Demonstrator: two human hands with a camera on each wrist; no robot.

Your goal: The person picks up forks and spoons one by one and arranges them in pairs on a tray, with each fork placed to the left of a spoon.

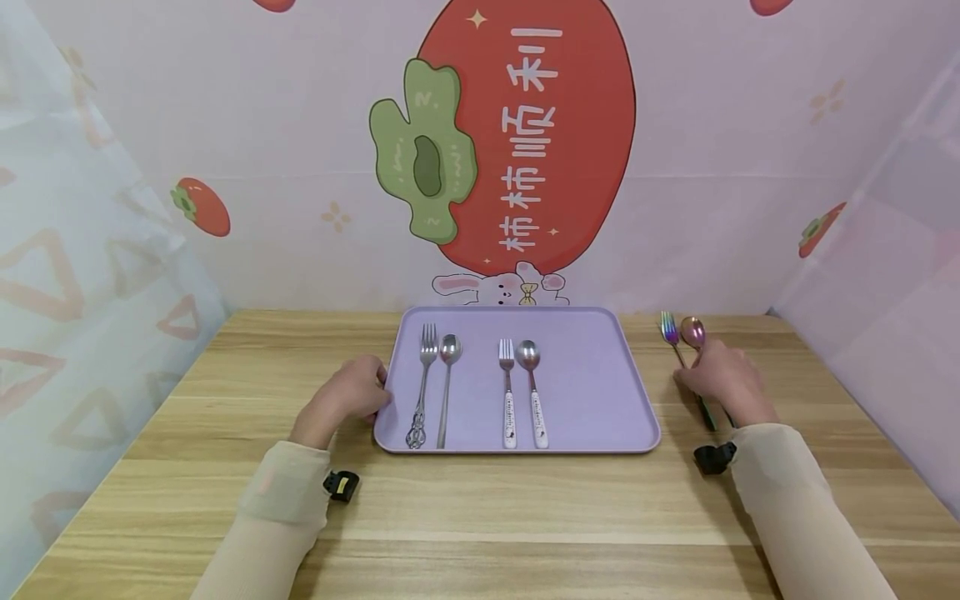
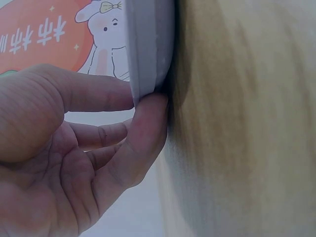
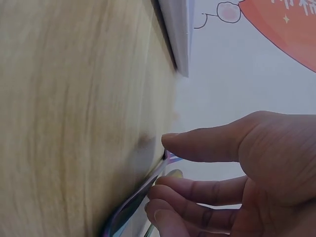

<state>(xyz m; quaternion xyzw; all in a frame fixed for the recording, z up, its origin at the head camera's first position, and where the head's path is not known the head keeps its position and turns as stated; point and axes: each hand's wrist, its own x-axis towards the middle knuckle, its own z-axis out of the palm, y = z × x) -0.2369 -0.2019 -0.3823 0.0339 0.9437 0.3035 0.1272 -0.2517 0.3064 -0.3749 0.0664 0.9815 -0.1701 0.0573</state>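
A lavender tray [image 1: 588, 379] lies on the table. My left hand [image 1: 356, 387] pinches its left edge, and the left wrist view shows thumb and fingers right at the tray's rim [image 2: 148, 54]. On the right, my right hand [image 1: 723, 379] reaches over a rainbow-coloured fork [image 1: 670, 329] and a pinkish metal spoon [image 1: 693, 331] lying side by side. In the right wrist view the thumb and curled fingertips stand on either side of the fork's handle [image 3: 129, 205]. The hand covers the middle of the spoon.
On the tray's left lie a silver fork [image 1: 427, 350] and a long silver spoon [image 1: 448, 367]. Nearer its middle are a white-handled fork [image 1: 508, 408] and a matching spoon [image 1: 536, 400]. The wooden table [image 1: 487, 517] ends at a patterned backdrop [image 1: 285, 225].
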